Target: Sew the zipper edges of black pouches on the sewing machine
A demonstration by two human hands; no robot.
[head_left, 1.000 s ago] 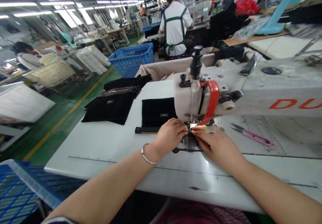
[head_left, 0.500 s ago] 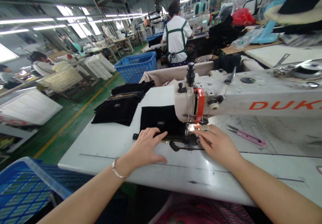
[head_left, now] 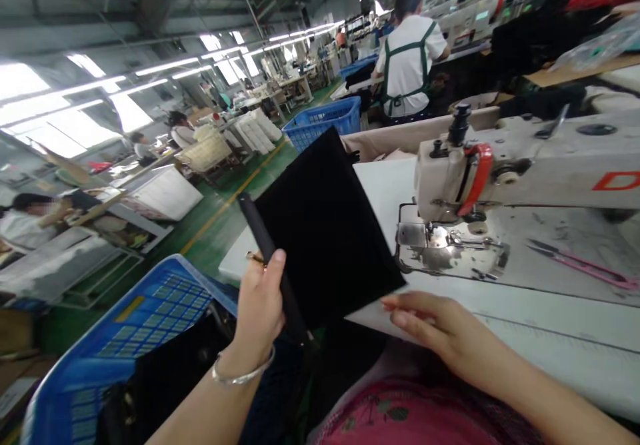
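My left hand is closed on the edge of a black fabric panel, thumb on top, where a thick dark strip with a small gold-coloured metal piece runs along it. The panel is lifted and tilted up in front of me. Just below its lower right corner is my right hand, thumb and forefinger pinched together; whether a thread or the fabric's corner is between them I cannot make out. To the right stands the sewing machine, its metal needle plate bare of cloth.
A blue plastic basket holding black pieces stands at lower left. Pink-handled thread snips lie on the machine bed. Behind the table are a cloth-lined bin and another blue basket. A person in a white shirt sits ahead.
The black panel has left the machine and now hangs tilted in my left hand, towards the left basket. My right hand has drawn back from the needle area. My view has turned left.
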